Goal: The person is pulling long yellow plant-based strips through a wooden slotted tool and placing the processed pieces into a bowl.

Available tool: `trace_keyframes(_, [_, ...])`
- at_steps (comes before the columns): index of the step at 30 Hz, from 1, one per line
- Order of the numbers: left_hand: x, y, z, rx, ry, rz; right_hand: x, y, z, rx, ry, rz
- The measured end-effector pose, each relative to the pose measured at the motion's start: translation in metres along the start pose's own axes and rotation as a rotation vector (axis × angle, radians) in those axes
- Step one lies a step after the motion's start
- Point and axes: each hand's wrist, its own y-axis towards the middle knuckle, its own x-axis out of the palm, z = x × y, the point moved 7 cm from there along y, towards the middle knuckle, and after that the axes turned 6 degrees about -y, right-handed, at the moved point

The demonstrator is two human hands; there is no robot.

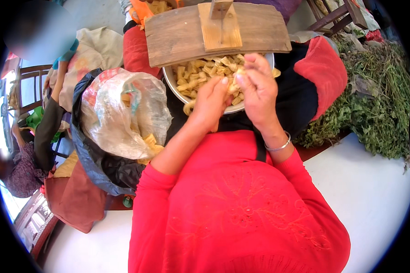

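Note:
In front of me is a round metal bowl [170,82] heaped with pale yellow, curled, dried-looking pieces [200,73]; I cannot tell what food they are. Over it, my left hand [210,102] is closed, thumb upward, and whatever its fingers hold is hidden. Close beside it, my right hand [262,86] pinches a small pale yellow piece at its fingertips. The two hands almost meet, partly covering the bowl's near right side. A silver bracelet [280,143] circles my right wrist.
A wooden board [173,43] with an upright block covers the bowl's far edge. At left, a clear plastic bag [118,113] inside a black one holds more yellow pieces. Leafy green stalks [373,100] are piled at right. Another person's arm [54,113] shows at far left.

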Motion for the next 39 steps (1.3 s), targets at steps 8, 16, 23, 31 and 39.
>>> trace_keyframes(8, [-0.007, -0.041, 0.051, 0.626, 0.996, 0.094, -0.025, 0.021, 0.049, 0.252, 0.422, -0.001])
trace_keyframes(16, [0.008, -0.008, 0.065, 0.523, 0.898, -0.151, 0.012, 0.037, 0.005, 0.153, 0.12, -0.72])
trace_keyframes(23, [-0.001, -0.007, 0.041, -0.176, 0.253, -0.394, 0.002, 0.031, 0.021, 0.429, 0.34, -0.988])
trace_keyframes(31, [-0.019, 0.028, 0.084, 0.122, 0.405, -0.186, -0.005, 0.056, 0.042, 0.415, 0.318, -0.511])
trace_keyframes(39, [-0.042, 0.087, 0.106, 0.236, 0.444, -0.023, 0.008, 0.092, 0.057, 0.232, 0.021, -0.321])
